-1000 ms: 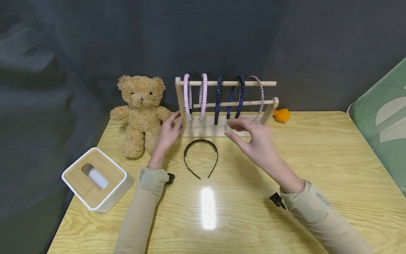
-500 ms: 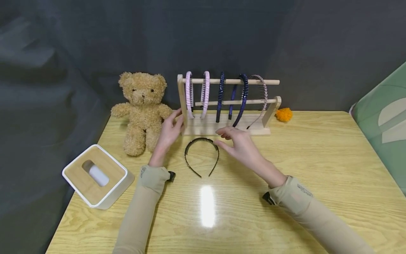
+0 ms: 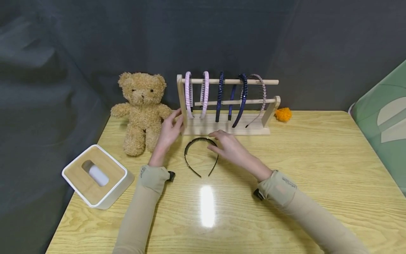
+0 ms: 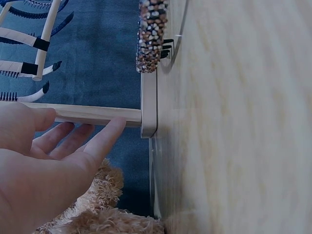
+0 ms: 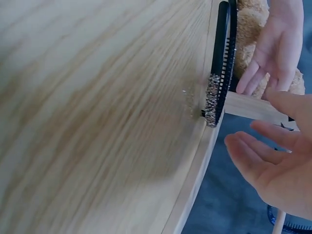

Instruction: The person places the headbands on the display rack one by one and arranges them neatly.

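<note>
A thin black toothed headband (image 3: 201, 155) lies flat on the wooden table (image 3: 317, 158), in front of a wooden rack (image 3: 226, 128) that carries several pink, navy and beaded headbands. My left hand (image 3: 176, 120) rests with straight fingers against the rack's left post (image 4: 97, 114). My right hand (image 3: 217, 141) hovers with relaxed, spread fingers over the top right of the black headband and holds nothing. In the right wrist view the right hand's fingers (image 5: 253, 156) stand apart from the black headband (image 5: 223, 53). Whether they touch it in the head view I cannot tell.
A brown teddy bear (image 3: 141, 109) sits left of the rack, close to my left hand. A white tissue box with a wooden lid (image 3: 96, 176) stands at the table's front left corner. An orange pom-pom (image 3: 283, 114) lies right of the rack. A green cushion (image 3: 387, 123) is at the far right.
My right hand has moved left and down, from in front of the rack's base to just over the black headband. My left hand has stayed on the rack's post.
</note>
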Demonstrator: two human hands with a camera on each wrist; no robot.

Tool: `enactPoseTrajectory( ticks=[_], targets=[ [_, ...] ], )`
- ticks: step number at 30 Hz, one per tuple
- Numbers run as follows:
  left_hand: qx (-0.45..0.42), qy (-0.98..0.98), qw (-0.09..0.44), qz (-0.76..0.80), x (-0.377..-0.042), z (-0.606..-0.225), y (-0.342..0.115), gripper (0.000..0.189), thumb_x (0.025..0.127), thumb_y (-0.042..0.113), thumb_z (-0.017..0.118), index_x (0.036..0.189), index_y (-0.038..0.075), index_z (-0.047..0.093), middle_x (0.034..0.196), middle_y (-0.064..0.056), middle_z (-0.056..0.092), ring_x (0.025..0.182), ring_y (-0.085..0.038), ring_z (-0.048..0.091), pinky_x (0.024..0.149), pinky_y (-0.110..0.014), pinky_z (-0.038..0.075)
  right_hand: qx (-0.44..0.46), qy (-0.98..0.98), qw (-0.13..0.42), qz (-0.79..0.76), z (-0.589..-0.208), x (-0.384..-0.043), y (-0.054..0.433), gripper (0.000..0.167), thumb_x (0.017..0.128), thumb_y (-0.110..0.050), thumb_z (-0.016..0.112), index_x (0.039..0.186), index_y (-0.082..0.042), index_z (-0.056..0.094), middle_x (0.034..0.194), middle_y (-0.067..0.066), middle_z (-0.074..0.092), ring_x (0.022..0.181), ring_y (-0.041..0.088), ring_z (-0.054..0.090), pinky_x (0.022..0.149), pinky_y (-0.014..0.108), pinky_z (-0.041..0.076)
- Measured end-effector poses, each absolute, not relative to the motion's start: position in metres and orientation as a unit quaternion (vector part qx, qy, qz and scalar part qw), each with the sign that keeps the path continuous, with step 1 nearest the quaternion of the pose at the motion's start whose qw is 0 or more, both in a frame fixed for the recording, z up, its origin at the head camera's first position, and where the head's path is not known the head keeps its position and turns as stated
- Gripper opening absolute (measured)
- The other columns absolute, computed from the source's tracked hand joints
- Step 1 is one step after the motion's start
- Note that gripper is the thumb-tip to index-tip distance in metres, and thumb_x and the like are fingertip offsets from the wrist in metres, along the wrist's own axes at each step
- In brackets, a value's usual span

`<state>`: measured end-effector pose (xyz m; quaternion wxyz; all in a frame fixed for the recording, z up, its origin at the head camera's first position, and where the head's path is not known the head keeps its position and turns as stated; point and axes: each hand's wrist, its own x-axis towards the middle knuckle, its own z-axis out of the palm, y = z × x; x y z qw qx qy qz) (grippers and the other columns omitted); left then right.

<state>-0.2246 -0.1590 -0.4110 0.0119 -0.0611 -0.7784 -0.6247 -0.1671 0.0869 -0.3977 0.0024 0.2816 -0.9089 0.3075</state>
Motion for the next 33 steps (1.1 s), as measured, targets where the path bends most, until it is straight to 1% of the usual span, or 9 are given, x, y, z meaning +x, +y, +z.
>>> enactPoseTrajectory(
  ticks=[4,8,14,16,24,30,33],
  targets=[
    [-0.063,-0.774,0.01,-0.63,-0.225,-0.411,-0.159,0.048,0.117,0.019,0.049,0.163,0.007,0.046,0.162,-0.017,0.048,0.129,-0.044,0.064,0.11,-0.049,0.057,0.284,-0.917,-0.017,0.281,-0.401,-0.174,0.084,0.046,0.101,-0.013,0.077,0.138,0.011,0.063,0.133,0.027,0.067,0.117,0.041,0.068,0.104,0.05,0.06],
    [-0.065,-0.771,0.01,-0.633,-0.226,-0.412,-0.16,0.047,0.117,0.019,0.049,0.162,0.007,0.047,0.162,-0.017,0.048,0.129,-0.044,0.063,0.111,-0.049,0.056,0.296,-0.918,-0.021,0.262,-0.407,-0.18,0.082,0.047,0.1,-0.009,0.077,0.138,0.012,0.062,0.129,0.027,0.068,0.113,0.04,0.069,0.102,0.049,0.061],
    [-0.064,-0.776,0.01,-0.628,-0.226,-0.412,-0.16,0.047,0.117,0.019,0.049,0.162,0.007,0.047,0.161,-0.017,0.049,0.127,-0.043,0.065,0.109,-0.048,0.057,0.295,-0.923,-0.034,0.243,-0.411,-0.187,0.08,0.038,0.102,-0.006,0.073,0.134,0.012,0.065,0.113,0.022,0.069,0.098,0.032,0.067,0.088,0.042,0.064],
    [-0.062,-0.777,0.011,-0.626,-0.225,-0.412,-0.16,0.047,0.117,0.018,0.049,0.162,0.006,0.047,0.161,-0.017,0.05,0.127,-0.043,0.065,0.108,-0.049,0.058,0.292,-0.925,-0.039,0.241,-0.412,-0.188,0.08,0.035,0.103,-0.006,0.072,0.132,0.011,0.066,0.111,0.02,0.069,0.095,0.03,0.065,0.085,0.04,0.064],
    [-0.065,-0.771,0.013,-0.634,-0.226,-0.416,-0.16,0.046,0.116,0.014,0.049,0.161,0.003,0.048,0.159,-0.02,0.051,0.129,-0.044,0.064,0.11,-0.045,0.057,0.294,-0.928,-0.041,0.225,-0.413,-0.191,0.078,0.031,0.103,-0.006,0.073,0.129,0.011,0.069,0.115,0.023,0.07,0.103,0.035,0.068,0.094,0.043,0.063],
    [-0.069,-0.77,0.012,-0.634,-0.226,-0.416,-0.16,0.046,0.116,0.013,0.049,0.16,0.002,0.048,0.158,-0.021,0.05,0.13,-0.044,0.063,0.11,-0.045,0.056,0.305,-0.928,-0.043,0.211,-0.413,-0.195,0.076,0.029,0.104,-0.006,0.071,0.127,0.012,0.071,0.111,0.023,0.07,0.1,0.035,0.069,0.093,0.043,0.064],
    [-0.069,-0.769,0.012,-0.635,-0.226,-0.416,-0.16,0.046,0.116,0.012,0.049,0.161,0.002,0.047,0.159,-0.022,0.05,0.131,-0.044,0.062,0.111,-0.045,0.056,0.306,-0.928,-0.041,0.209,-0.413,-0.197,0.075,0.025,0.103,-0.006,0.072,0.122,0.01,0.073,0.106,0.021,0.07,0.096,0.034,0.069,0.089,0.043,0.064]
  ],
)
